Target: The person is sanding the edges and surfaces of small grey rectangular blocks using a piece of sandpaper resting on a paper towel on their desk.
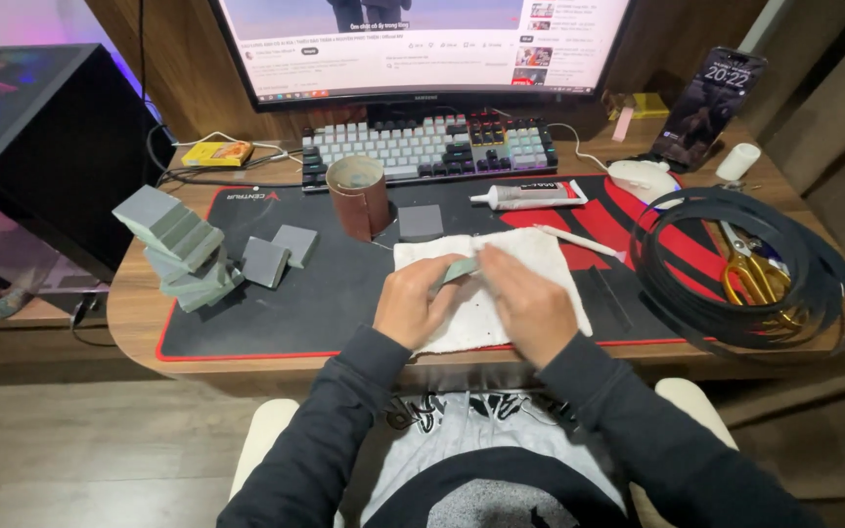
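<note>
My left hand (pixel 413 301) and my right hand (pixel 528 303) meet over a white cloth (pixel 540 252) spread on the black and red desk mat (pixel 334 284). Between their fingers is a small grey-green sanding block (pixel 460 270), pinched by the left fingers while the right hand covers its other end. A thin white stick (pixel 579 240) lies on the mat just right of the cloth. Dark sleeves cover both forearms.
A leaning stack of grey sanding blocks (pixel 180 249) and loose grey squares (pixel 281 254) lie left. A brown sandpaper roll (pixel 359 196), grey block (pixel 421 222), glue tube (pixel 530 196), keyboard (pixel 432 147), mouse (pixel 643 178), coiled black strap (pixel 745 264) with gold scissors (pixel 750 274), phone (pixel 711 108), computer case (pixel 41 147).
</note>
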